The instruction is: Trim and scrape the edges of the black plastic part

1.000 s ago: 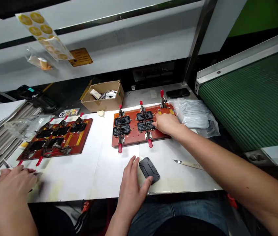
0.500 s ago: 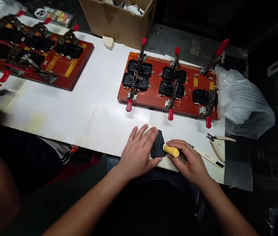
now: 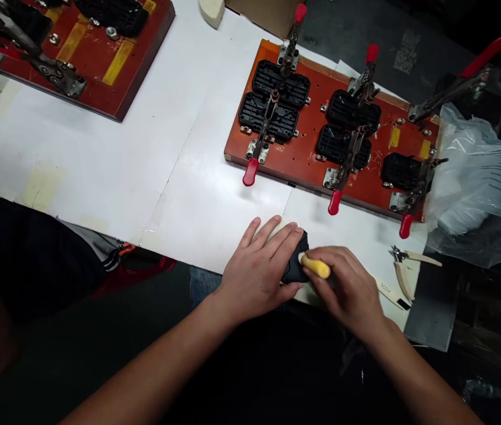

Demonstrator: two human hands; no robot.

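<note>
My left hand lies flat over a small black plastic part at the near edge of the white table sheet, pinning it down. My right hand grips a yellow-handled tool whose tip touches that part. Just beyond stands a red-brown fixture board with several black parts under red-tipped toggle clamps.
A second red-brown fixture board lies at the far left. Small tweezers and a labelled knife handle rest right of my hands. A crumpled plastic bag sits at the right. A cardboard box corner shows at the top.
My right hand came off the fixture board and took the yellow-handled tool to the black part. The view has tilted down and closer; my left hand stays on the part.
</note>
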